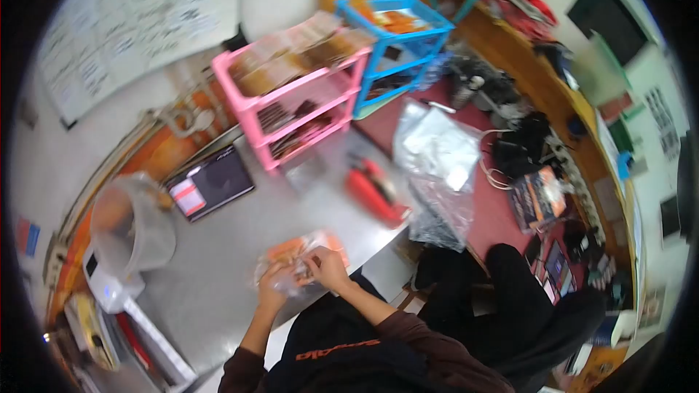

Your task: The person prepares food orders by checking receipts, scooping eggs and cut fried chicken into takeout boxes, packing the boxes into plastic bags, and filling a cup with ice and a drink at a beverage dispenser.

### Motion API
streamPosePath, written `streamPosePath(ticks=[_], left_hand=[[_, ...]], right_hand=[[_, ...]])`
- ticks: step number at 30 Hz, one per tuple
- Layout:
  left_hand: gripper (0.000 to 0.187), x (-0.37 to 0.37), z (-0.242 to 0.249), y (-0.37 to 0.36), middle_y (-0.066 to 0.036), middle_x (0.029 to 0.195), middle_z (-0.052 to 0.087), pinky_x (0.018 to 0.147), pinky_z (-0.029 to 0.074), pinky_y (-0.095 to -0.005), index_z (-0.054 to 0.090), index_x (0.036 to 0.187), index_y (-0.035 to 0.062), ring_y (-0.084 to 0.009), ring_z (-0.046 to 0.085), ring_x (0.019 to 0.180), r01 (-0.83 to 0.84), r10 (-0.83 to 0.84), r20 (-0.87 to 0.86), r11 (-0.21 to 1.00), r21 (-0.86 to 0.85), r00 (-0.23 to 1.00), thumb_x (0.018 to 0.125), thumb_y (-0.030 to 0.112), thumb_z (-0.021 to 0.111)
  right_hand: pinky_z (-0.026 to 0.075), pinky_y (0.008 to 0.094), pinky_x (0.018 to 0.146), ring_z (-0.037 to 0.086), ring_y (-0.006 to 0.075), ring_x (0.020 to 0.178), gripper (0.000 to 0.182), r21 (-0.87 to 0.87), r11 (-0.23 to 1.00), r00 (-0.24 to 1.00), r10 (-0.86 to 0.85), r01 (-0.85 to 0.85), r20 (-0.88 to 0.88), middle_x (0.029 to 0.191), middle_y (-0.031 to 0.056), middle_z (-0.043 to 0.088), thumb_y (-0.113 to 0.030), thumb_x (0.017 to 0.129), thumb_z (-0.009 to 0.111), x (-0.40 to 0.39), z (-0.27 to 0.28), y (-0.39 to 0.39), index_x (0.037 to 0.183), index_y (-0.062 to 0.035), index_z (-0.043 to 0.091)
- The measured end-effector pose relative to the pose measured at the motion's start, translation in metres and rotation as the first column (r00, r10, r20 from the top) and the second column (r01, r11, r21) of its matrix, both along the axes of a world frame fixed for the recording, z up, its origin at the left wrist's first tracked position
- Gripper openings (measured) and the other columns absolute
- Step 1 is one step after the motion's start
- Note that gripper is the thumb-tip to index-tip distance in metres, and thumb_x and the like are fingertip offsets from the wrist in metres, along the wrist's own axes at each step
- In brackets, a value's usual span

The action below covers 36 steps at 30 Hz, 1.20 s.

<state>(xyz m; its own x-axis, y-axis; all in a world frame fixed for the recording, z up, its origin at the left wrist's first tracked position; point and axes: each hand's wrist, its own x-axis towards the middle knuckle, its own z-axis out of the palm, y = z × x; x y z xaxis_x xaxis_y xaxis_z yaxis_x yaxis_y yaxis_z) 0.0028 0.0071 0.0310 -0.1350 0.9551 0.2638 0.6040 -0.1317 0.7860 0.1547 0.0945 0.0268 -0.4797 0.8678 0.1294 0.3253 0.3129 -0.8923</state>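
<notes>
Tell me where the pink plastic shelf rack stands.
The pink plastic shelf rack stands upper centre in the head view, on the grey table, beside the blue plastic rack.

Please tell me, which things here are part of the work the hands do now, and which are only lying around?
In use:
left hand and right hand, both gripping the clear packet with orange contents

Lying about:
pink rack
blue rack
red tool
clear plastic bags
dark tablet
plastic tub on a scale

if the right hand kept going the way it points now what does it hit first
The right hand points at the clear packet it already pinches, with the left hand just behind; depth is unclear.
</notes>
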Motion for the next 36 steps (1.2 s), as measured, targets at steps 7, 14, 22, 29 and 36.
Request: streamPosePath(ticks=[7, 14, 22, 29, 36], left_hand=[[0.013, 0.022, 0.013, 0.004, -0.009, 0.073, 0.055, 0.062, 0.042, -0.0345, 0.062, 0.077, 0.0037, -0.0255, 0.055, 0.070, -0.100, 0.103, -0.059, 0.994, 0.040, 0.993, 0.065, 0.006, 0.065], [0.019, 0.030, 0.012, 0.012, -0.008, 0.069, 0.054, 0.070, 0.033, -0.0375, 0.057, 0.067, 0.0073, -0.0267, 0.052, 0.073, -0.308, 0.314, -0.369, 0.948, 0.076, 0.875, 0.058, 0.020, 0.068], [0.036, 0.030, 0.019, -0.003, -0.009, 0.080, 0.051, 0.075, 0.031, -0.0409, 0.058, 0.082, 0.0051, -0.0279, 0.046, 0.090, -0.477, 0.427, -0.531, 0.877, 0.048, 0.732, 0.065, 0.036, 0.068], [0.032, 0.037, 0.009, 0.009, -0.010, 0.075, 0.059, 0.068, 0.032, -0.0383, 0.060, 0.082, 0.0047, -0.0245, 0.055, 0.071, -0.452, 0.325, -0.649, 0.891, -0.033, 0.688, 0.070, 0.033, 0.067], [0.023, 0.046, 0.013, 0.010, -0.008, 0.072, 0.063, 0.068, 0.035, -0.0379, 0.062, 0.080, 0.0056, -0.0234, 0.058, 0.074, -0.488, 0.453, -0.348, 0.873, -0.014, 0.820, 0.074, 0.027, 0.066]], right_hand=[[0.046, 0.0344, 0.053, 0.059, 0.0251, 0.057, 0.014, -0.108, 0.988, 0.993, 0.112, -0.108, 0.032, 0.065, 0.0140, 0.058, -0.014, 0.080, 0.056, 0.011, -0.004, 0.014, 0.080, -0.0003, 0.054], [0.047, 0.0441, 0.059, 0.060, 0.0344, 0.064, 0.028, -0.024, 0.863, 0.665, 0.406, -0.505, 0.627, 0.066, 0.0180, 0.059, -0.027, 0.077, 0.053, -0.007, 0.000, 0.019, 0.087, -0.0009, 0.053], [0.041, 0.0418, 0.068, 0.053, 0.0289, 0.070, 0.018, 0.523, 0.682, 0.573, -0.724, 0.511, 0.384, 0.074, 0.0093, 0.054, -0.017, 0.072, 0.058, 0.099, 0.027, 0.106, 0.083, -0.0039, 0.051], [0.040, 0.0439, 0.082, 0.058, 0.0318, 0.090, 0.034, 0.099, 0.884, 0.617, -0.396, 0.457, 0.680, 0.092, 0.0220, 0.060, -0.012, 0.068, 0.061, 0.145, -0.006, 0.163, 0.097, 0.0014, 0.049], [0.042, 0.0255, 0.049, 0.054, 0.0113, 0.053, 0.027, -0.489, 0.637, 0.763, -0.638, 0.596, 0.100, 0.062, 0.0046, 0.058, -0.016, 0.071, 0.065, 0.249, 0.002, 0.103, 0.093, -0.0025, 0.058]])
